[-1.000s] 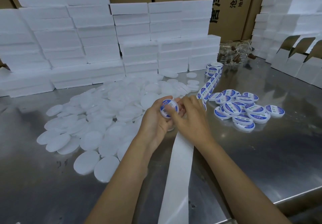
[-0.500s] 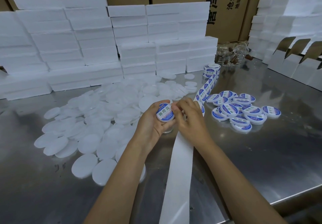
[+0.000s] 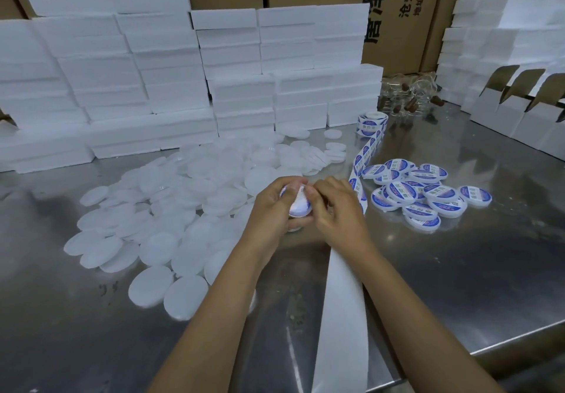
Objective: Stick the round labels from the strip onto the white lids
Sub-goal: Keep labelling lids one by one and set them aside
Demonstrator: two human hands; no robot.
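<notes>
Labelling station, steel table (image 3: 458, 270), both hands at centre.

Cardboard cartons (image 3: 394, 10) behind carry large black Chinese print, only partly readable. White foam blocks (image 3: 153, 71) are stacked in front of them. Unlabelled white lids (image 3: 171, 209) lie spread at left; labelled lids (image 3: 419, 194), blue-and-white with illegible text, are heaped at right. Label strip (image 3: 367, 148) runs from its roll to the hands. Left hand (image 3: 272, 206) grips one lid (image 3: 298, 204); right hand (image 3: 339, 209) curls its fingers onto that lid's blurred face.
</notes>
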